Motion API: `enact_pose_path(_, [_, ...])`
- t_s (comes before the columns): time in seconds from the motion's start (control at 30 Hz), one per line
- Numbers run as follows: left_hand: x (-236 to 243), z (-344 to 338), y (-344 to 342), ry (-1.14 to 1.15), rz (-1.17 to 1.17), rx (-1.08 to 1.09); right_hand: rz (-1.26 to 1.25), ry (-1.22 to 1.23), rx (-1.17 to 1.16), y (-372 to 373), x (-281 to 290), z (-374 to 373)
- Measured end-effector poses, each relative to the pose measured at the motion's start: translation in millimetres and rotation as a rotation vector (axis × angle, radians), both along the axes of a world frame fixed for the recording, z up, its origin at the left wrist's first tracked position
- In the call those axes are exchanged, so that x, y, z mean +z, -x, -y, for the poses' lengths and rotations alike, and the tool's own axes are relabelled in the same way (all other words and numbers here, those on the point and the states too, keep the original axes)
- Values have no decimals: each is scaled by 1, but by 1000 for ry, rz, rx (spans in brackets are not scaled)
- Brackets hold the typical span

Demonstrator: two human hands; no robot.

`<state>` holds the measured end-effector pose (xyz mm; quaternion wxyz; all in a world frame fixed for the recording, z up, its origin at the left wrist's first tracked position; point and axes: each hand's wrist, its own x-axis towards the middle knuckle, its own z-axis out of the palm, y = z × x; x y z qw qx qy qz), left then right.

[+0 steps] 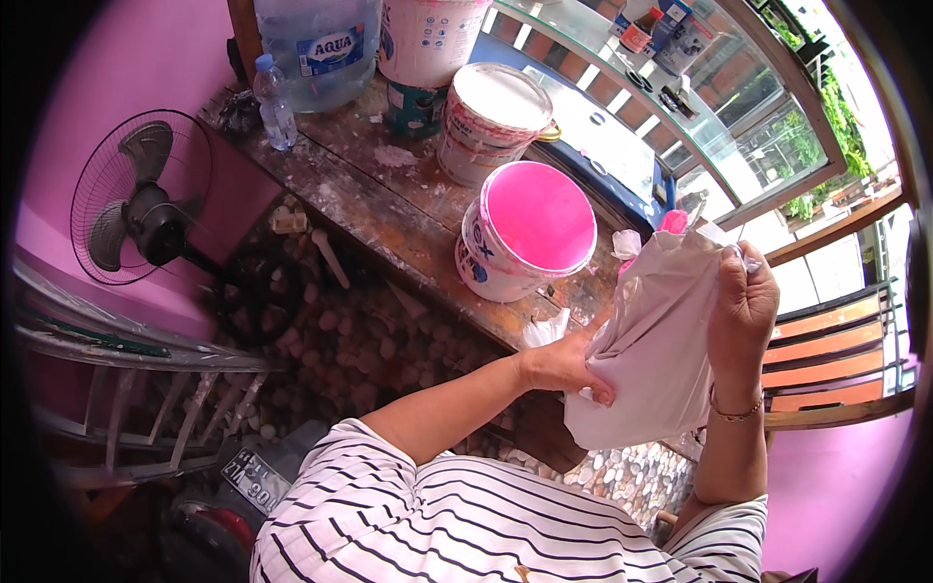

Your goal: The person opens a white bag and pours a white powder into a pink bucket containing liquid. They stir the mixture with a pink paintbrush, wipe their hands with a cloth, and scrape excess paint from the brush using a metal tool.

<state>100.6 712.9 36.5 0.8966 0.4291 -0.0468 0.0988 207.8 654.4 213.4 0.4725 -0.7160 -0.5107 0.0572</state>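
Observation:
A limp white bag (653, 374), plastic by its look, hangs creased in front of me at the table's near right. Up at its top right corner, my right hand (743, 296) is closed, the thumb and fingers pinching the edge. My left hand (569, 364) grips the bag's left side, thumb on the near face and its other fingers partly hidden behind. Just beyond the left hand stands an open white bucket (494, 277), its inside bright pink. A crumpled white scrap (547, 328) lies by my left wrist, and something pink (673, 222) shows behind the bag's top.
On the paint-stained wooden table (389, 209) stand a lidded bucket (476, 146), a taller bucket (428, 44), a large water jug (316, 58) and a small bottle (276, 107). A glass display case (719, 117) is behind. To the left are a fan (155, 228) and a metal ladder (146, 360).

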Motion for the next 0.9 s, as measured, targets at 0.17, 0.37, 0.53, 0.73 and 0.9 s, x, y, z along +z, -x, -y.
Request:
enact_pose_path(0.17, [-13, -4, -8, 181, -65, -97, -25, 23, -59, -7, -25, -32])
enact_pose_path(0.37, [-28, -9, -19, 330, -69, -195, 13, 213, -45, -20, -43, -64])
enact_pose_path(0.53, [-16, -26, -20, 78, -109, -247, 265, 365, -87, -22, -54, -84])
enact_pose_path(0.73, [-30, -24, -27, 446, 14, -368, 253, 583, -118, -19, -63, -104])
enact_pose_path(0.9, [-32, -29, -28, 313, 11, -391, 264, 660, -93, -18, -68, -112])
